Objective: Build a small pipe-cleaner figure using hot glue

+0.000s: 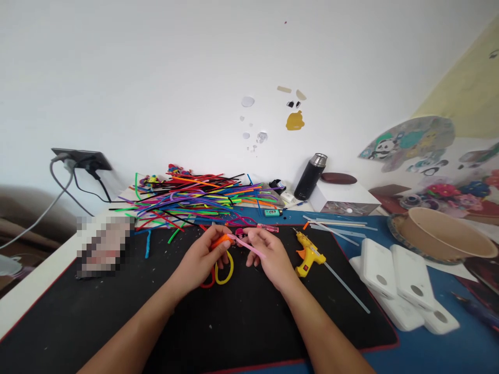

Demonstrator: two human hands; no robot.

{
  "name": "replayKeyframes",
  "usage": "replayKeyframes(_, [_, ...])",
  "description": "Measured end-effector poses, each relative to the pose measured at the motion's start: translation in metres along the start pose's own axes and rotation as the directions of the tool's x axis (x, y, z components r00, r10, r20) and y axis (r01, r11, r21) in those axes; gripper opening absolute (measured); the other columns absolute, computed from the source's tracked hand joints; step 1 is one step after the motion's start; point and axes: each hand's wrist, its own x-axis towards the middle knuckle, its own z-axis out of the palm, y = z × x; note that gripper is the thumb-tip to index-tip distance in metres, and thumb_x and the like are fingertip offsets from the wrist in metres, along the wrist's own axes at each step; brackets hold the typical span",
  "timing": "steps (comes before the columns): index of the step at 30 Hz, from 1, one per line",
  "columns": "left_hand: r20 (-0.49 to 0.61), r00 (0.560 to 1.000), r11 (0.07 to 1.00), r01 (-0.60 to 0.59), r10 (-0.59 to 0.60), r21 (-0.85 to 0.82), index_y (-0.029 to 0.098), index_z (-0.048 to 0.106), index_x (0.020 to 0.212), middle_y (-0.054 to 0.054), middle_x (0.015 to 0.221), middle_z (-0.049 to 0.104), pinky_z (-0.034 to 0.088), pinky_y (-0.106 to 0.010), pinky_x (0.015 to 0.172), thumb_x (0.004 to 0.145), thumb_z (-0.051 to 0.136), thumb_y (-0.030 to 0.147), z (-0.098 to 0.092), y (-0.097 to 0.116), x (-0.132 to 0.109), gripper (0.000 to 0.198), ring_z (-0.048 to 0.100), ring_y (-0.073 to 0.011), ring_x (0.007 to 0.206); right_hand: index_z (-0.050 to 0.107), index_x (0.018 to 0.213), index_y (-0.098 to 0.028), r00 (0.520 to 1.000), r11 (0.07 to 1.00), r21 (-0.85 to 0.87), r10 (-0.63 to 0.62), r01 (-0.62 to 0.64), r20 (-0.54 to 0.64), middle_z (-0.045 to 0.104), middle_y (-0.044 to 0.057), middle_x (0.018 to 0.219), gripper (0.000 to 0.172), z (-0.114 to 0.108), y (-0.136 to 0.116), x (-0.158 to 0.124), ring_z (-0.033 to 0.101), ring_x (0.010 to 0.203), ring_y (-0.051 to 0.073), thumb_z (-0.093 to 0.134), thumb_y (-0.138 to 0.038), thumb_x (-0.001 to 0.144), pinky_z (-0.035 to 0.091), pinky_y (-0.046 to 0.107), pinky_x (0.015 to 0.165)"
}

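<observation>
Near the mat's (249,322) far edge, left hand (202,259) pinches an orange piece (221,241), right hand (275,259) a pink stem (246,245). Likely shaping; next needs steady fingers.

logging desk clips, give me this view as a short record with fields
left hand: pinching an orange piece
right hand: fingers at a pink strip; grip unclear
under left hand: yellow loop beside a red one, likely scissor handles
right of hands: yellow glue gun, clear stick extending from its rear
beyond hands: heap of multicoloured pipe cleaners
work surface: black mat, red edging
</observation>
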Motion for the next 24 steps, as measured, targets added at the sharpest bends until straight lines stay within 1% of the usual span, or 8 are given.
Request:
replayKeyframes(2, [0.038,0.999,0.993,-0.011,0.006,0.116,0.023,0.060,0.112,0.000,0.085,0.066,0.054,-0.025,0.059,0.098,0.062,0.047,0.0022,0.0019,-0.0029,0.029,0.062,-0.0151,0.063,0.071,0.118,-0.018,0.998,0.999,0.022,0.029,-0.030,0.047,0.075,0.007,0.101,0.051,0.0002,0.0000,-0.0004,0.064,0.049,0.010,0.062,-0.061,0.093,0.040,0.022,0.045])
replayKeyframes(5, [0.087,0.996,0.958,-0.039,0.015,0.284,0.023,0.060,0.117,-0.001,0.092,0.068,0.053,-0.027,0.064,0.101,0.055,0.043,0.0033,0.0034,-0.0059,0.026,0.063,-0.0166,0.069,0.070,0.117,-0.017,0.995,0.998,0.002,0.059,-0.060,0.081,0.074,0.005,0.093,0.053,0.0009,0.0006,-0.0010,0.065,0.049,0.011,0.064,-0.063,0.091,0.042,0.022,0.045])
replayKeyframes(7, [0.102,0.995,0.933,-0.059,0.024,0.355,0.024,0.060,0.119,-0.002,0.095,0.068,0.051,-0.027,0.067,0.103,0.052,0.041,0.0028,0.0033,-0.0071,0.025,0.064,-0.0171,0.071,0.071,0.113,-0.017,0.994,0.998,-0.015,0.068,-0.067,0.087,0.073,0.004,0.089,0.047,0.0021,0.0004,-0.0019,0.065,0.049,0.011,0.069,-0.058,0.089,0.043,0.022,0.046])
replayKeyframes(9, [0.104,0.994,0.920,-0.070,0.032,0.385,0.024,0.059,0.119,-0.001,0.094,0.069,0.050,-0.027,0.067,0.103,0.051,0.040,0.0019,0.0033,-0.0080,0.024,0.064,-0.0174,0.072,0.072,0.109,-0.018,0.994,0.998,-0.022,0.066,-0.065,0.092,0.073,0.003,0.089,0.040,0.0035,-0.0008,-0.0032,0.064,0.049,0.010,0.073,-0.051,0.087,0.044,0.022,0.048])
replayKeyframes(12, [0.116,0.993,0.922,-0.078,0.037,0.378,0.024,0.059,0.120,-0.002,0.097,0.069,0.050,-0.027,0.068,0.103,0.051,0.039,0.0013,0.0043,-0.0090,0.024,0.065,-0.0174,0.074,0.073,0.105,-0.018,0.993,0.997,-0.036,0.065,-0.062,0.094,0.073,0.003,0.090,0.031,0.0052,-0.0032,-0.0048,0.065,0.050,0.010,0.074,-0.042,0.086,0.047,0.023,0.050])
replayKeyframes(15, [0.134,0.990,0.931,-0.081,0.035,0.356,0.024,0.059,0.121,-0.002,0.097,0.069,0.051,-0.027,0.068,0.103,0.051,0.040,0.0016,0.0059,-0.0092,0.025,0.065,-0.0171,0.074,0.074,0.104,-0.018,0.994,0.998,-0.042,0.057,-0.053,0.095,0.074,0.003,0.095,0.027,0.0059,-0.0049,-0.0054,0.065,0.051,0.009,0.073,-0.038,0.085,0.049,0.024,0.051])
replayKeyframes(19, [0.131,0.991,0.943,-0.075,0.034,0.324,0.024,0.058,0.120,-0.002,0.096,0.068,0.051,-0.028,0.067,0.103,0.052,0.042,0.0029,0.0057,-0.0086,0.025,0.064,-0.0167,0.072,0.074,0.105,-0.018,0.994,0.998,-0.050,0.049,-0.045,0.100,0.073,0.004,0.100,0.029,0.0056,-0.0035,-0.0055,0.065,0.053,0.010,0.073,-0.040,0.086,0.051,0.024,0.052])
replayKeyframes(24, [0.094,0.996,0.984,-0.004,-0.013,0.175,0.024,0.051,0.119,0.001,0.088,0.067,0.052,-0.028,0.061,0.100,0.059,0.045,0.0048,0.0029,-0.0068,0.030,0.060,-0.0158,0.064,0.074,0.104,-0.019,0.995,0.998,-0.057,0.028,-0.023,0.091,0.073,0.004,0.099,0.032,0.0049,0.0000,-0.0056,0.064,0.054,0.010,0.075,-0.045,0.087,0.049,0.025,0.051])
